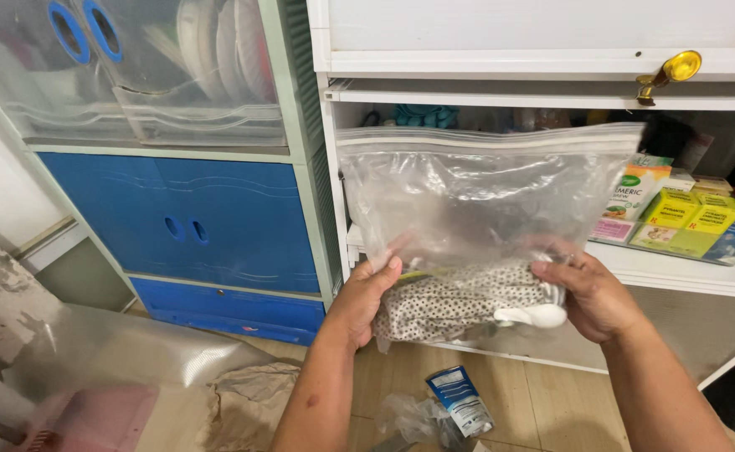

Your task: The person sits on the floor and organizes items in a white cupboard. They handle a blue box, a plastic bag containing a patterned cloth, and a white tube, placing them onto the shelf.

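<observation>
Both our hands, left hand (366, 295) and right hand (592, 295), pinch a clear plastic bag (476, 201) at its bottom corners, fingers closed around spotted cloth (455, 301) inside; likely light, floppy, slippery.

Only one view is given, taken from a camera worn on the head. It is aimed forward and somewhat downward, so that the white shelf unit (543, 67) is faced almost squarely while the wooden floor (552, 402) is seen along the lower edge. The blue cabinet (217, 226) is taken in at the left, at a slight angle. The scene is viewed from close range: both forearms are seen entering from the bottom edge, and the clear plastic bag (476, 201) is held near the middle of the frame, filling much of it. No second view is supplied, so no overlap can be described.
</observation>
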